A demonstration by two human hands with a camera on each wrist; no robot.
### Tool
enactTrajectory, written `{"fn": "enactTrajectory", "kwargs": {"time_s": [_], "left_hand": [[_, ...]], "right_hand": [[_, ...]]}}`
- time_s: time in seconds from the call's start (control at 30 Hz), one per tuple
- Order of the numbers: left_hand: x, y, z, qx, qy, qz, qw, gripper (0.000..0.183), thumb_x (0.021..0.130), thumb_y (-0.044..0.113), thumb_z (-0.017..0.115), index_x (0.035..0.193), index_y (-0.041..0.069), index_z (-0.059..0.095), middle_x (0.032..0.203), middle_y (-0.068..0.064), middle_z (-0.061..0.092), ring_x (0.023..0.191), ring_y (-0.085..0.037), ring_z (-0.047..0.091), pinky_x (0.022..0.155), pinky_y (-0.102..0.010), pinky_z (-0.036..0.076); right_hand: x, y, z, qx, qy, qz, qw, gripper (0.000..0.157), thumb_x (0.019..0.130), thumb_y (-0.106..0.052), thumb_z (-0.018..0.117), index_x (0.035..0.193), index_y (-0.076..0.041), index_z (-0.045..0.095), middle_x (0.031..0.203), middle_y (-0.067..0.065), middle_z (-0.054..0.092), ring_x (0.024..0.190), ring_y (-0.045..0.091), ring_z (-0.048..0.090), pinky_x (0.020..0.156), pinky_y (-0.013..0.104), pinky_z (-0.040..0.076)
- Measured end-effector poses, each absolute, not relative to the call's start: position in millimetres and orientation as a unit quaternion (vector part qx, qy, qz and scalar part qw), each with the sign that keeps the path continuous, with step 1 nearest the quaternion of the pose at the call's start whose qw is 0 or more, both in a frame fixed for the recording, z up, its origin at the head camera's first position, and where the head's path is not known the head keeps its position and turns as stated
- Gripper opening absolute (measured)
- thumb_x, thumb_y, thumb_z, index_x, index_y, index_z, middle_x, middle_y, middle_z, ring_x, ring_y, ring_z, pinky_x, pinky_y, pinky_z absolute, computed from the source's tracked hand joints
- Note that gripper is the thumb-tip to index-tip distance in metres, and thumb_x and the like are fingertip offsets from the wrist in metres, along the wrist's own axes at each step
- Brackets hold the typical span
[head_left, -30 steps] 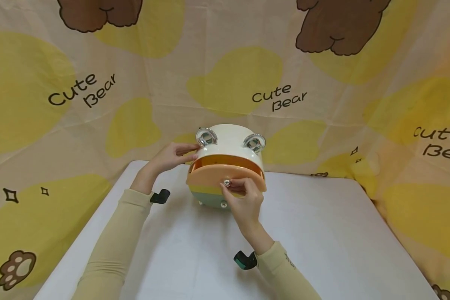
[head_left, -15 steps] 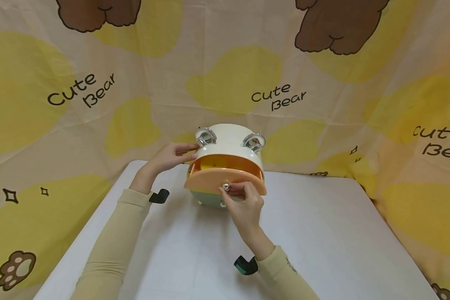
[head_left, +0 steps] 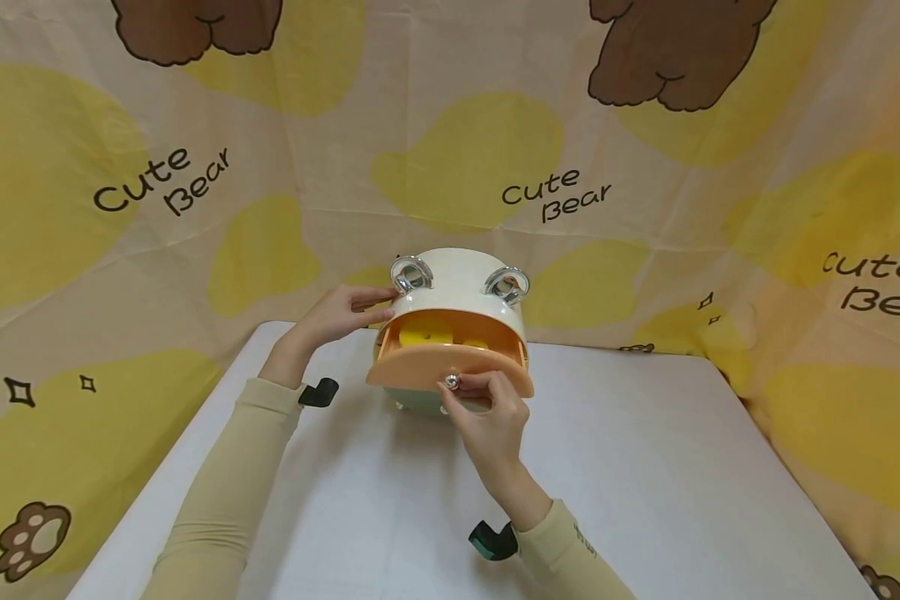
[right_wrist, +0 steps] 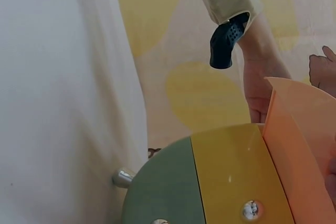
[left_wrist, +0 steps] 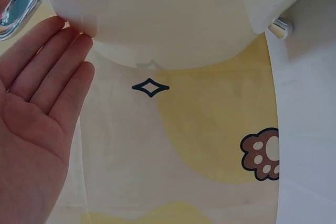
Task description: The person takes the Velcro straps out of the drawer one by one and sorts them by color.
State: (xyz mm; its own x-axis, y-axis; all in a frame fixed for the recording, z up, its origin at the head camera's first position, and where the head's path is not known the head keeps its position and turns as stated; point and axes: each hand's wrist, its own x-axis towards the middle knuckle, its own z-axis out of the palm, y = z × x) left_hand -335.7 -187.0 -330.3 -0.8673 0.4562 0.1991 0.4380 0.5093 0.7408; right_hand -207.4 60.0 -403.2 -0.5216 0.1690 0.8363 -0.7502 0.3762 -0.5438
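R hand (head_left: 487, 417) on the knob (head_left: 452, 382), thumb & fingertip pinching it btwn them, arm reaching in from the near R. L hand (head_left: 337, 315) is at the far L, fingers nearly straight & close tog., tips against the side of the cabinet (head_left: 457, 271) by the L ear (head_left: 411, 273); no grip there, just touching.

Cabinet stands upright at the far mid of the table (head_left: 630, 467), cream top, fronts facing near. Orange drawer (head_left: 412, 364), the top one, is pulled part-way out, its front jutting toward the near side. Inside: a big yellow item (head_left: 425, 332) on the L, a smaller yellow piece (head_left: 476, 342) to its R, both partly hidden, can't tell what they are. Below, per R wrist view, yellow drawer (right_wrist: 231, 166) & green drawer (right_wrist: 165, 187) sit flush, contents n/a to the eye. Printed cloth (head_left: 457, 167) hangs behind.
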Motion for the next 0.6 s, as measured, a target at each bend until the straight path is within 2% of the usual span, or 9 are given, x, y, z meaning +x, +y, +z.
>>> {"fn": "enactTrajectory", "kwargs": {"time_s": [0.6], "left_hand": [[-336,-187,-331,0.263,0.864,0.430,0.017,0.054,0.089,0.039,0.065,0.136,0.016,0.054,0.138,-0.007,0.054,0.128,-0.027,0.051,0.100,-0.045,0.046]], "right_hand": [[-195,62,-405,0.228,-0.696,0.506,0.456,0.026,0.068,-0.007,0.085,0.080,-0.002,0.062,0.077,0.008,0.063,0.063,0.018,0.066,0.062,0.019,0.056]]}}
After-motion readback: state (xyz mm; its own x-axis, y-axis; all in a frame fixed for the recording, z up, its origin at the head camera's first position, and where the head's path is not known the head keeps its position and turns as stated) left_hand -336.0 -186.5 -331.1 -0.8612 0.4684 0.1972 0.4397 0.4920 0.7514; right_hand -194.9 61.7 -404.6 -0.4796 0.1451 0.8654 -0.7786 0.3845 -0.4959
